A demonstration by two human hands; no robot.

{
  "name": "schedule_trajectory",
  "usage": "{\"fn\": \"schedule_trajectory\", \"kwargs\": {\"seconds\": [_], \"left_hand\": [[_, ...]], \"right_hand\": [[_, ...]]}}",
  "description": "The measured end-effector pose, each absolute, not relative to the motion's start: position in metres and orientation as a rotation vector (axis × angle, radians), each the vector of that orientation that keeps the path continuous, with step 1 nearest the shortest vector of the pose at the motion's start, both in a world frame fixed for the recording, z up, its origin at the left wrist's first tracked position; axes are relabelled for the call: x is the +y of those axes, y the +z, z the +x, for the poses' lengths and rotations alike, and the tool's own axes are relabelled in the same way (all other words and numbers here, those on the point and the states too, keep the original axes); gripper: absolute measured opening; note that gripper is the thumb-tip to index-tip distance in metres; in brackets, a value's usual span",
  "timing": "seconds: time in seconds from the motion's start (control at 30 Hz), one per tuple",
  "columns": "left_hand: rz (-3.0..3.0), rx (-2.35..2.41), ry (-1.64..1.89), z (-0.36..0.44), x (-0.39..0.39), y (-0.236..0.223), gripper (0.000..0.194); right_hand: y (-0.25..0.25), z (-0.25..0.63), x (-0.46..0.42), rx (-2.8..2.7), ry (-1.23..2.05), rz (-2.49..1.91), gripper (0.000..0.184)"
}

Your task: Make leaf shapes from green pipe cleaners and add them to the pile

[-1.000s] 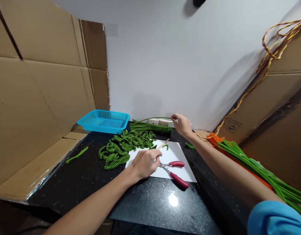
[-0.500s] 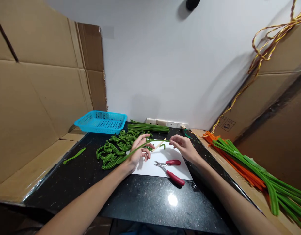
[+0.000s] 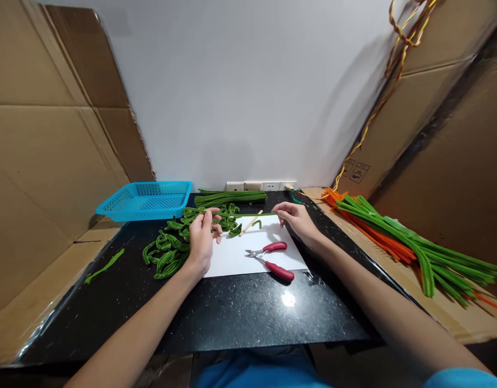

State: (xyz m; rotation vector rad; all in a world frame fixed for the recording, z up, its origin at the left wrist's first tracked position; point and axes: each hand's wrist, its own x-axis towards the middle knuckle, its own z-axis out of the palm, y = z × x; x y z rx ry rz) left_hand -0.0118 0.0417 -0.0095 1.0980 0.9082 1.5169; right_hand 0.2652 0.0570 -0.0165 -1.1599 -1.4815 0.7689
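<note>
A green pipe cleaner [image 3: 246,215] stretches nearly level between my two hands, above a white sheet [image 3: 228,261]. My left hand [image 3: 202,234] pinches it toward its left end, with thumb and forefinger closed. At its right end, the fingertips of my right hand [image 3: 294,218] are closed on it. Below the strand, pliers with red handles [image 3: 278,269] lie on the sheet with their jaws pointing left. A thin wooden stick [image 3: 250,223] and a short bent green piece [image 3: 257,223] rest near the sheet's far edge. Looped green pipe cleaner shapes [image 3: 167,253] are heaped beside my left hand.
A blue plastic basket [image 3: 145,215] stands at the back left. Straight green pipe cleaners [image 3: 232,198] lie by the wall sockets [image 3: 268,186]. Bright green [image 3: 398,237] and orange bundles [image 3: 388,242] are on cardboard at the right. A loose green strip [image 3: 105,267] lies at left.
My left hand has turned and shifted from under the pipe cleaner to pinching it. The strand has gone from slanting and bowed to nearly level. The camera view has shifted.
</note>
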Motion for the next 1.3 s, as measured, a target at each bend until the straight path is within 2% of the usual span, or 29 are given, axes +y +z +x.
{"fn": "schedule_trajectory", "kwargs": {"seconds": [0.2,0.5,0.93,1.3], "left_hand": [[1.366,1.045,1.557,-0.011,0.042,-0.013,0.046],[1.675,0.751,1.277,-0.003,0.025,-0.006,0.05],[1.348,0.494,0.801,-0.001,0.021,-0.008,0.047],[1.186,0.494,0.788,0.003,0.016,-0.001,0.033]], "right_hand": [[-0.01,0.255,0.049,-1.507,0.737,-1.227,0.014],[0.0,0.219,0.023,-1.562,1.203,-0.815,0.024],[0.005,0.217,0.019,-1.439,1.229,-0.732,0.022],[0.002,0.215,0.02,-1.404,1.252,-0.76,0.025]]}}
